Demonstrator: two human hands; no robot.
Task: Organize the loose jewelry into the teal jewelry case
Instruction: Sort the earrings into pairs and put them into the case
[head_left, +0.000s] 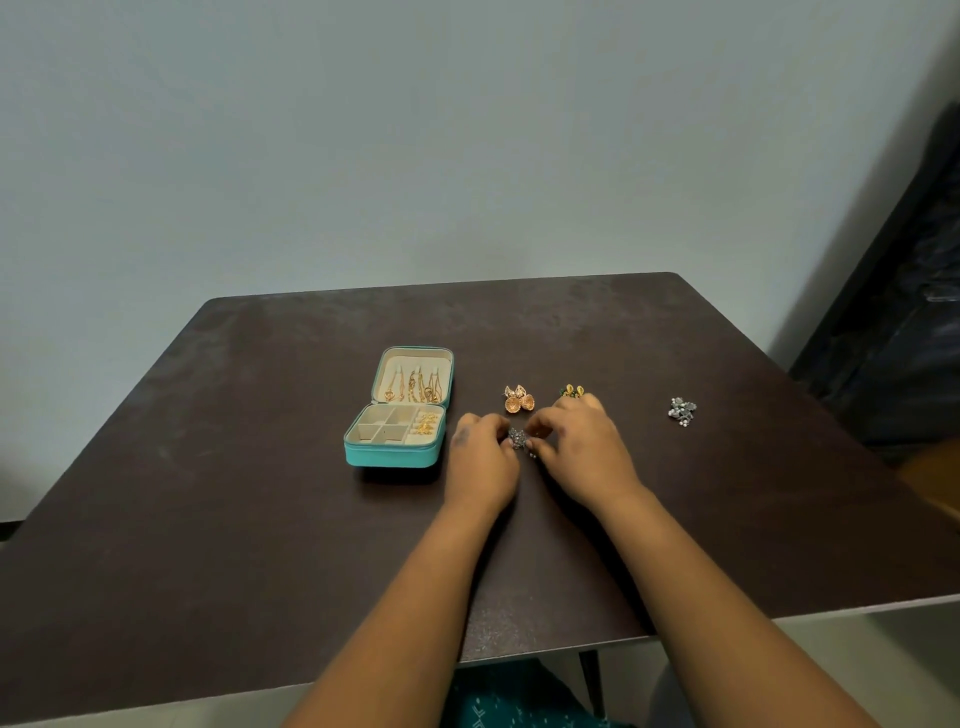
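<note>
The teal jewelry case (387, 456) lies open on the dark brown table (208, 467), a little left of the middle. Its outside looks like smooth teal leatherette with rounded corners, and the lining is a soft cream fabric. In the raised lid (413, 376) several thin gold chains (415, 387) hang side by side. The lower tray is divided into small square compartments – the ones on the right hold small gold pieces (427, 423), and the others show only the cream lining.

Both hands meet just to the right of the case. The left hand (480, 462) and the right hand (582, 449) have the fingers curled inward, and together they pinch a small silver-grey ornament (518, 439) between the fingertips, close above the table surface. It looks like dark oxidised metal with a rough, detailed shape, but it is too small to tell more.

Behind the hands a pair of gold bell-shaped earrings (518, 399) lies on the table. A yellow and green piece (571, 391) is just beyond the right hand's knuckles, partly hidden. Well apart to the right lies a silver cluster with small white beads (682, 411) – its form is irregular
</note>
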